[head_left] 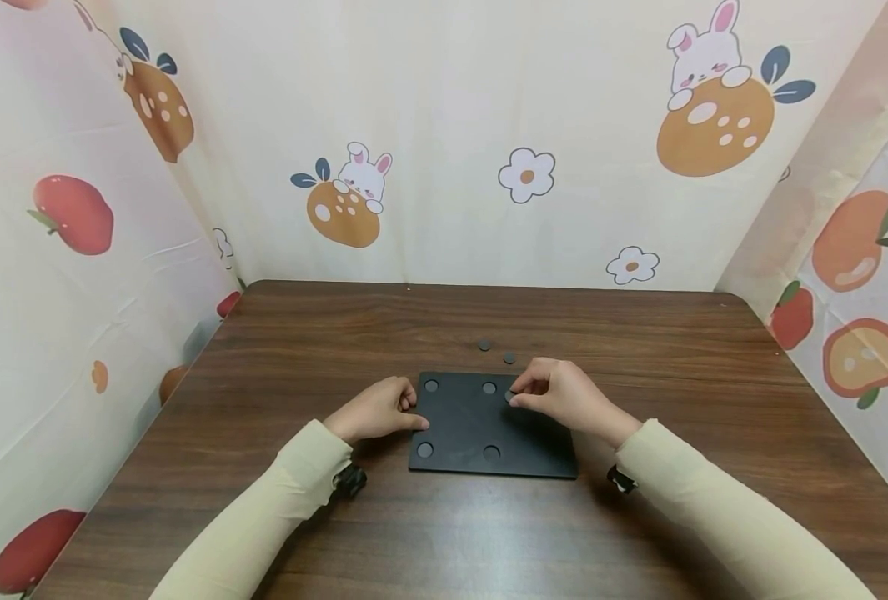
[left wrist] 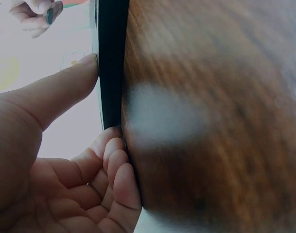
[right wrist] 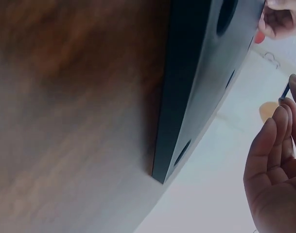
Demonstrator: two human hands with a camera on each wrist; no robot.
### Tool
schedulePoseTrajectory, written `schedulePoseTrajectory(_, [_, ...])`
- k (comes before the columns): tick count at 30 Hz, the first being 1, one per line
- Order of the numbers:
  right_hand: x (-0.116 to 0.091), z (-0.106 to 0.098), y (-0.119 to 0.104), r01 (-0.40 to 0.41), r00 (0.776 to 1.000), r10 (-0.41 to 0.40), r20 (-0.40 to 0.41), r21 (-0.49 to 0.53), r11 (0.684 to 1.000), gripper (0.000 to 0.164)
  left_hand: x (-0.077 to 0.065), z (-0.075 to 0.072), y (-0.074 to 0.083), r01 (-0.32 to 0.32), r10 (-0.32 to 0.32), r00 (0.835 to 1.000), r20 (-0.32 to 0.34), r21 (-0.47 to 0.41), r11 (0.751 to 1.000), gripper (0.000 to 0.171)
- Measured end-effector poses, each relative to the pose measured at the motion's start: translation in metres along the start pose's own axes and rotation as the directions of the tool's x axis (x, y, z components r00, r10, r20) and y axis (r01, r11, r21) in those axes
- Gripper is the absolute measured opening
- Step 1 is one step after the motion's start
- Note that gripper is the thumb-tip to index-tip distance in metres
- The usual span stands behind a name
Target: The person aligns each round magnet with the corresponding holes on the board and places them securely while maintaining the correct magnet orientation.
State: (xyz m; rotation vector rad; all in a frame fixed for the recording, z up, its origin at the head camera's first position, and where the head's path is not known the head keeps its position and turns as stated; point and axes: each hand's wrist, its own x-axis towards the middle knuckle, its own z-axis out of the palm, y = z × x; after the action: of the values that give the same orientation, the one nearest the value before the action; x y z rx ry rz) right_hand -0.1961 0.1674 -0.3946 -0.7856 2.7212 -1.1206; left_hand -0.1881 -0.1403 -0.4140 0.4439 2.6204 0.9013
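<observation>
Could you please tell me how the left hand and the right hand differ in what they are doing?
The left hand rests its thumb on the left edge of the board, while the right hand pinches a small disc. The left hand touches the board; the right hand is raised above it, clear of its surface. Both hands come out of pale long sleeves.
</observation>
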Motion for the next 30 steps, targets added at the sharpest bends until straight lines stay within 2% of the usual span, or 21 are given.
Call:
schedulePoseTrajectory(14, [-0.008,0.015,-0.009,0.059,0.996,-0.060,0.066,0.014,0.998,0.010,0.000,-0.001,0.001,0.005,-0.005,1.000,0.003,0.000,1.000,0.038])
schedulePoseTrajectory(22, [-0.013,0.027,-0.013,0.124,0.984,-0.122,0.128,-0.006,0.992,0.008,0.000,0.000,0.001,0.007,-0.007,1.000,0.002,0.001,1.000,0.038])
schedulePoseTrajectory(30, [-0.016,0.034,-0.017,0.137,0.974,-0.129,0.185,-0.033,0.990,0.008,0.000,0.000,0.001,0.004,-0.004,1.000,0.000,0.003,1.000,0.038])
